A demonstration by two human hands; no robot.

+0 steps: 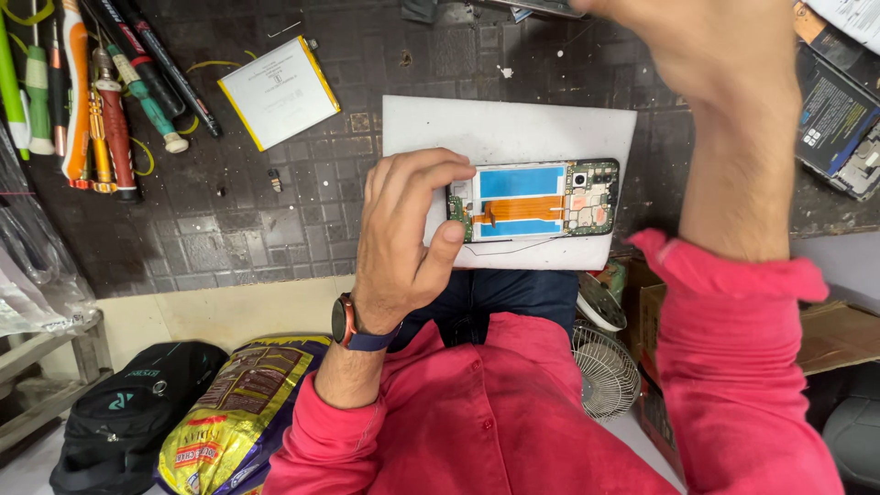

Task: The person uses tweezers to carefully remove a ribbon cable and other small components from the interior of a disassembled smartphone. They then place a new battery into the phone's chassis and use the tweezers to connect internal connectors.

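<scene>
Two hands are in the head view, and we see them over a dark, scuffed tabletop (275, 229). Our left hand (408, 229) rests with its fingers curled over the left end of an opened phone (536, 202), thumb pressed against its near edge, so it grips that end and pins it down. The phone lies flat, back cover off, on a white sheet (509, 128) near the front edge of the tabletop; inside it we see blue panels, an orange flex ribbon running lengthwise and a green circuit board at the right end. Our right hand (706, 46) is raised well above the tabletop, close to the camera and partly cut off by the top of the frame; we cannot tell whether it is spread or closed, or whether it holds anything. A dark watch (346, 323) sits on our left wrist, and both arms wear pink sleeves (733, 367). To the far left, a row of screwdrivers (101, 101) with coloured handles lies on the tabletop, well apart from the phone. Between those tools and the white sheet lies a flat white battery pack (280, 92) with a yellow edge. Below the tabletop, on the floor, we see a black backpack (128, 412), a shiny yellow and purple bag (238, 412) just beside it, and a small white fan (605, 371) to the right of our lap.
</scene>
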